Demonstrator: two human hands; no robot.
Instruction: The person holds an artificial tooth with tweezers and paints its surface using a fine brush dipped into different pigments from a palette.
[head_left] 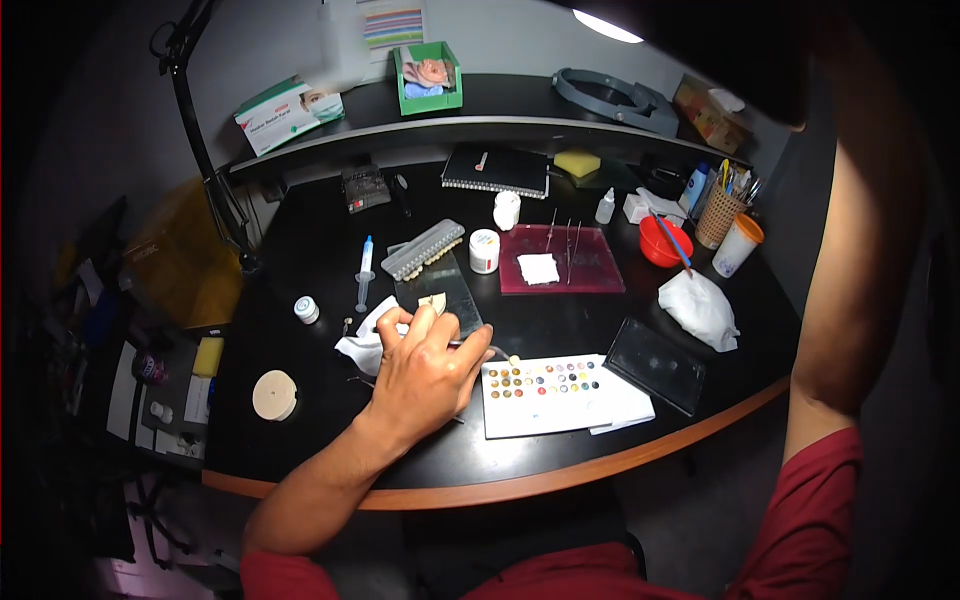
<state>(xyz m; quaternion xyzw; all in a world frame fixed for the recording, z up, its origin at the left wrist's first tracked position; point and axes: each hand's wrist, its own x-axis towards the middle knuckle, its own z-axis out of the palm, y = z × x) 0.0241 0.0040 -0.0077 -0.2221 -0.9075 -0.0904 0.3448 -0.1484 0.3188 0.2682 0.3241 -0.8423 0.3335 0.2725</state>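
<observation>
My left hand (425, 365) is closed around a thin metal instrument with a curved end (497, 351). At its tip is a small cream-coloured, tooth-like piece (514, 361), just over the top edge of a white palette (560, 412) with several rows of coloured dabs. Beneath and beside this hand lie a crumpled white tissue (365, 345) and a dark glass slab (450, 290). My right arm (850, 250) is raised toward the lamp (700, 45) at the top right. My right hand is lost in the dark there, so its fingers do not show.
A black case (655, 365) overlaps the palette's right side. Behind stand a white jar (484, 252), a maroon plate (600, 270), a shade guide (425, 250) and a syringe (365, 280). A red bowl (662, 245) and bunched white cloth (700, 308) are right; a round cream block (274, 396) is left.
</observation>
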